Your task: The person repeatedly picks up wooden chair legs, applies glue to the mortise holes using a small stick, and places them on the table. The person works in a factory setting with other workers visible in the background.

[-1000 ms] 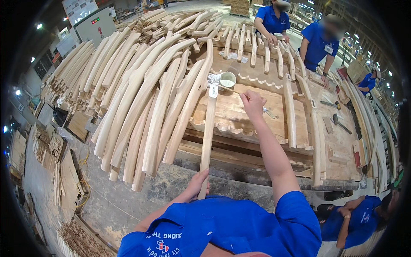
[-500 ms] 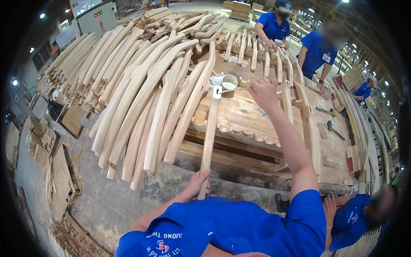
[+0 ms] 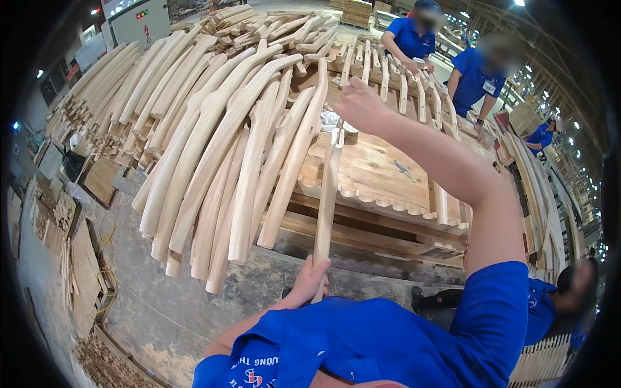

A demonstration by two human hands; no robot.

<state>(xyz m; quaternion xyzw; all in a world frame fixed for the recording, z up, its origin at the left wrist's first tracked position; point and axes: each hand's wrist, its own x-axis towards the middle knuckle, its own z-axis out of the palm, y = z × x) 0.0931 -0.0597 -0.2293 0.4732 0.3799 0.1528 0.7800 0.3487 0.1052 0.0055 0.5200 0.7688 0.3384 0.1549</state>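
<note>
My left hand (image 3: 309, 282) is wrapped round the lower end of a pale wooden piece (image 3: 328, 200), a long bar that slants up and away from me. At its far end is a slotted opening with white wet-looking stuff round it. Over that end my right hand (image 3: 362, 107) is closed in a pinch on a thin stick (image 3: 340, 124), which points down into the slot. Behind the slotted end, a cup (image 3: 350, 133) is mostly hidden by my hand and the bar. A crumpled white cloth (image 3: 328, 119) lies beside the cup.
Many curved wooden parts (image 3: 220, 129) are stacked to the left. The wooden table (image 3: 369, 168) has a scalloped front edge and a small tool (image 3: 405, 171) on it. Slotted parts line its far side. Two co-workers (image 3: 411, 39) stand across; another person (image 3: 543, 310) is close at right.
My right hand has moved left and up with the stick, now above the slotted end. The stick has gone from lying nearly level to upright. The bar has shifted slightly right.
</note>
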